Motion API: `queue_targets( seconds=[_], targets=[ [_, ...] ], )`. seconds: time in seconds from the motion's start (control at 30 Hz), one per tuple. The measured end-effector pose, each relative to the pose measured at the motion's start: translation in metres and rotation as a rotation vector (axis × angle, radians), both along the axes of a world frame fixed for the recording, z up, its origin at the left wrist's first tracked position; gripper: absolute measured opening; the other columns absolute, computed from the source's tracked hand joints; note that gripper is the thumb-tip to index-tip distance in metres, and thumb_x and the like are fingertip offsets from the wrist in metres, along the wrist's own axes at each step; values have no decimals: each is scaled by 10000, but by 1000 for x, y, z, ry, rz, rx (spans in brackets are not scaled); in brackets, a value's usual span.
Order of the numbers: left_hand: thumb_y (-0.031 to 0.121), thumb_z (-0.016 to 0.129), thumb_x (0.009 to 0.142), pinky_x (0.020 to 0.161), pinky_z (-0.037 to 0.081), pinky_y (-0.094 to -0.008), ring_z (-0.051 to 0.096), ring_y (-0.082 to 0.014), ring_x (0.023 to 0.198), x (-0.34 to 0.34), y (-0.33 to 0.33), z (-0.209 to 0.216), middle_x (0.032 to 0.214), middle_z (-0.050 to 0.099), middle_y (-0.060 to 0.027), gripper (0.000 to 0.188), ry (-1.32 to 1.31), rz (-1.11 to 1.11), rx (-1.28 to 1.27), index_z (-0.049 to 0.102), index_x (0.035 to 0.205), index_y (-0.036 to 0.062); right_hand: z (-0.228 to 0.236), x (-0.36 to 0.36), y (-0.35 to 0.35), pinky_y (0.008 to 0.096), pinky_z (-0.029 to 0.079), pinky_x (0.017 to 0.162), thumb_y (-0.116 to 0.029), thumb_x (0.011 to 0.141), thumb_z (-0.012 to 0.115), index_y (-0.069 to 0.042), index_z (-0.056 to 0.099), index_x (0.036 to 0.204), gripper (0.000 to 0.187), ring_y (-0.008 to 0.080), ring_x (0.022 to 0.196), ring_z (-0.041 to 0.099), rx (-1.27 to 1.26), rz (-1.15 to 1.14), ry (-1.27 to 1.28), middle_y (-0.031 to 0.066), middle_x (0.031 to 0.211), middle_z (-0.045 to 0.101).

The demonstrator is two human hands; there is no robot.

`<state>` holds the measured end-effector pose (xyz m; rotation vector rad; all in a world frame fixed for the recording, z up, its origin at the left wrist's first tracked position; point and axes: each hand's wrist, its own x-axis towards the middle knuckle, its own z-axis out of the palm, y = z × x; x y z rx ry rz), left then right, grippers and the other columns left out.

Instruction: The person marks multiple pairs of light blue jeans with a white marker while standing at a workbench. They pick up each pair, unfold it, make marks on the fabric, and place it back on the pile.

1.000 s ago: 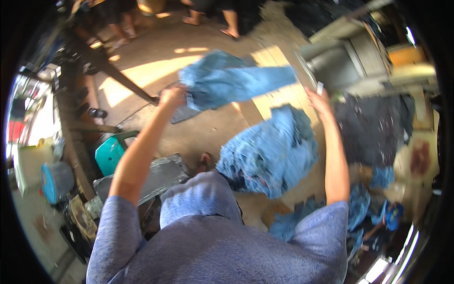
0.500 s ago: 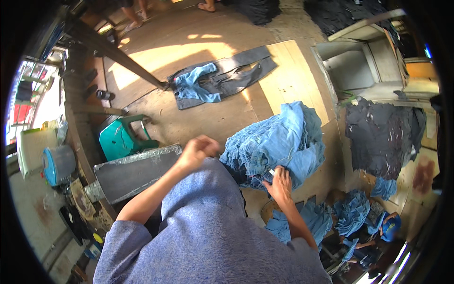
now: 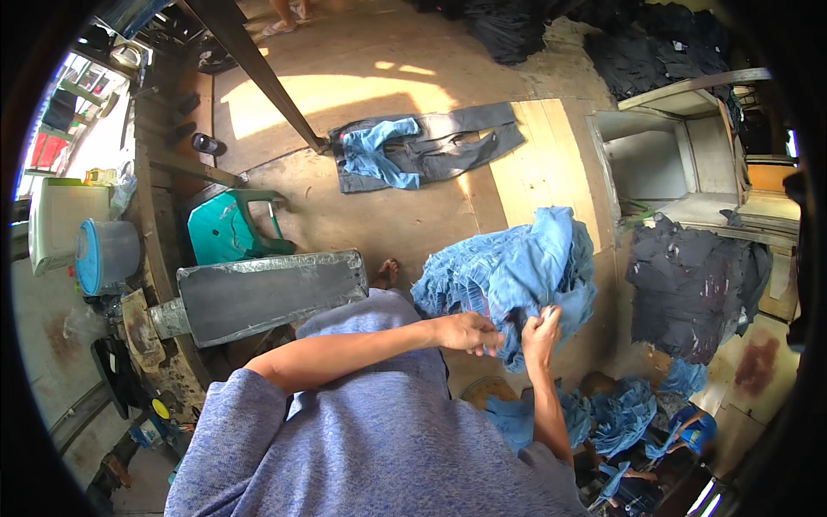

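Observation:
A heap of light blue denim pieces (image 3: 465, 274) lies in front of me, right of the middle. My right hand (image 3: 541, 334) is closed in a fist around the gathered edge of a light blue denim garment (image 3: 538, 254) on top of that heap. Close beside it, my left hand (image 3: 469, 333) reaches across my body with fingers curled together at the cloth. What its fingertips pinch, if anything, is too small to make out. The lower part of the gripped garment bunches between both hands.
Left of me is a padded grey board (image 3: 271, 297), with a green plastic stool (image 3: 228, 228) behind it. Dark trousers (image 3: 457, 142) with a blue denim piece (image 3: 379, 151) lie on the floor ahead. Dark cloth (image 3: 689, 284) is stacked right; a person in a blue cap (image 3: 696, 429) sits lower right.
My left hand has moved right, from above my lap to beside my right hand. My right hand has closed on the garment and drawn its edge up. The view has shifted slightly.

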<state>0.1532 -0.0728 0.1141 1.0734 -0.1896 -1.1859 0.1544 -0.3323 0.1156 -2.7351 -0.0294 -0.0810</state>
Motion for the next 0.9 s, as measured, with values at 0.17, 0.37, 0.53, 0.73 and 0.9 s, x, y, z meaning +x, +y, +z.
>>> queue_targets(
  seconds=[0.17,0.37,0.53,0.73,0.9],
  targets=[
    [763,483,1060,1045,523,-422,655,-209,1089,24,2,28,1337,713,-80,813,378,318,-101,655,1414,52,62,19,80,444,453,580,69,918,591,-29,428,981,200,384,597,559,181,77,-230,141,712,481],
    [441,532,1151,1004,491,-409,694,-183,1032,88,81,14,993,756,16,310,684,819,-329,704,1143,183,47,30,192,412,483,635,-96,894,897,-38,487,985,424,247,645,575,320,188,-175,82,738,558],
    [198,847,970,772,575,-340,723,-143,910,87,140,-38,972,774,-26,189,555,974,-157,747,1074,77,-7,35,243,477,434,876,-148,865,849,-77,600,985,286,322,887,599,19,291,-301,87,900,629],
    [-41,571,1056,990,619,-465,752,-293,1097,42,209,-86,1241,738,-149,283,683,1280,20,663,1324,-39,-74,-39,298,495,493,734,-186,987,781,-30,574,997,260,407,792,637,284,317,0,194,853,639],
    [-16,604,1065,958,611,-434,741,-249,1073,-62,235,-72,1175,748,-89,220,653,1325,270,665,1270,36,-57,-124,317,518,549,648,-214,979,794,-20,579,978,289,435,757,722,397,294,273,209,814,705]
  ],
)
